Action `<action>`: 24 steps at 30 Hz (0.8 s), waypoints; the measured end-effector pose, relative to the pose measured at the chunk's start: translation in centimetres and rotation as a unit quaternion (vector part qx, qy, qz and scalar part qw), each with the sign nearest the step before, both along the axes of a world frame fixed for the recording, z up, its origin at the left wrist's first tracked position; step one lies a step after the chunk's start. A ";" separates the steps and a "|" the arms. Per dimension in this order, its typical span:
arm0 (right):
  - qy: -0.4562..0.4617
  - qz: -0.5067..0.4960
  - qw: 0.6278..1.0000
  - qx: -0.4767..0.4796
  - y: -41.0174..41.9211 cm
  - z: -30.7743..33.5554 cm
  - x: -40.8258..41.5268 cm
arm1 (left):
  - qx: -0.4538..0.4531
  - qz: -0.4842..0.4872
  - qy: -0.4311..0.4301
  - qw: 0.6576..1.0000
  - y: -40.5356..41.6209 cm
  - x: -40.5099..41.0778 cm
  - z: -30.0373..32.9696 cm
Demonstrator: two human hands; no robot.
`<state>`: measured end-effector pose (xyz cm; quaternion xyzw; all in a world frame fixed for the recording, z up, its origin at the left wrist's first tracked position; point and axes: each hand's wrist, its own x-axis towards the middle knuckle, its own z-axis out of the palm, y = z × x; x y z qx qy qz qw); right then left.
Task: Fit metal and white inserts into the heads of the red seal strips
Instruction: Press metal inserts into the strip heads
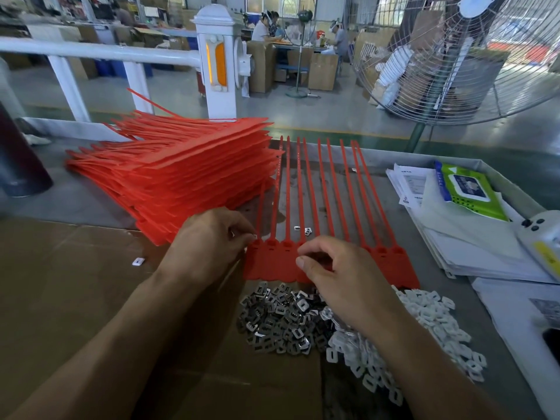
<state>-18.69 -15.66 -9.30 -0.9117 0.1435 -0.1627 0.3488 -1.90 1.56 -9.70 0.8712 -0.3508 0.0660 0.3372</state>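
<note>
The joined row of red seal strips (330,262) lies just beyond the metal inserts (278,322). The left hand (209,241) pinches a small insert at the leftmost head; seat it squarely. The right hand (330,265) hovers curled; any insert is hidden.

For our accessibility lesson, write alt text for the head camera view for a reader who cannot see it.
Two hands work at the heads of a row of red seal strips on a table; the left hand pinches a small insert at the leftmost head. Piles of metal inserts and white inserts lie nearer.
</note>
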 end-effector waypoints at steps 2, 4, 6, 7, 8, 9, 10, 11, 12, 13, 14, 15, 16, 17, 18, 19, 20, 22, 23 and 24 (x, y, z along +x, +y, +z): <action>0.000 0.000 1.000 0.002 -0.1 -0.1 0.0 | 0.015 0.002 0.003 1.000 -0.1 -0.2 -0.1; -0.002 0.001 1.000 -0.001 -0.1 -0.1 0.0 | 0.027 0.003 0.009 1.000 -0.2 -0.3 -0.1; -0.005 0.002 1.000 -0.001 -0.1 -0.1 0.0 | 0.030 0.001 0.016 0.999 -0.3 -0.4 -0.2; -0.006 0.002 1.000 0.001 -0.1 -0.1 0.0 | 0.027 0.001 0.020 0.999 -0.3 -0.4 -0.3; -0.006 0.003 1.000 0.003 -0.1 -0.1 0.0 | 0.023 0.001 0.022 0.999 -0.3 -0.3 -0.3; -0.005 0.003 1.000 0.003 -0.1 -0.1 0.0 | 0.020 0.001 0.023 1.000 -0.4 -0.3 -0.3; -0.005 0.004 1.000 0.003 -0.1 -0.1 0.0 | 0.018 0.000 0.024 1.000 -0.4 -0.3 -0.4; -0.006 0.004 1.000 0.003 -0.1 -0.2 0.0 | 0.015 0.000 0.026 1.000 -0.4 -0.4 -0.4; -0.007 0.004 1.000 0.004 -0.1 -0.2 0.0 | 0.013 0.000 0.029 0.999 -0.4 -0.4 -0.4; -0.007 0.004 1.000 0.004 -0.2 -0.2 0.0 | 0.012 -0.001 0.032 0.999 -0.4 -0.4 -0.4; -0.006 0.004 1.000 0.003 -0.2 -0.2 0.0 | 0.010 -0.001 0.036 0.999 -0.4 -0.4 -0.3; -0.004 0.004 1.000 0.003 -0.1 -0.2 -0.1 | 0.009 -0.002 0.042 0.999 -0.4 -0.5 -0.3; -0.003 0.004 1.000 0.003 -0.1 -0.2 -0.1 | 0.007 -0.002 0.048 0.999 -0.4 -0.5 -0.3; -0.002 0.005 1.000 0.002 -0.1 -0.1 -0.1 | 0.004 -0.002 0.055 0.998 -0.4 -0.5 -0.3; -0.002 0.005 1.000 0.000 -0.1 -0.1 -0.1 | 0.001 -0.001 0.064 0.998 -0.4 -0.6 -0.2; -0.001 0.005 1.000 0.000 -0.1 -0.1 -0.1 | -0.003 0.000 0.071 0.997 -0.4 -0.6 -0.2; 0.000 0.006 1.000 0.001 -0.1 0.0 -0.2 | -0.005 0.003 0.077 0.997 -0.4 -0.6 -0.1; 0.001 0.008 1.000 0.005 -0.1 0.1 -0.2 | -0.007 0.011 0.082 0.997 -0.4 -0.7 0.0; 0.002 0.010 1.000 0.005 -0.1 0.1 -0.3 | -0.008 0.014 0.085 0.996 -0.5 -0.7 0.0; 0.003 0.013 1.000 0.004 0.0 0.2 -0.3 | -0.006 0.013 0.088 0.996 -0.4 -0.7 0.0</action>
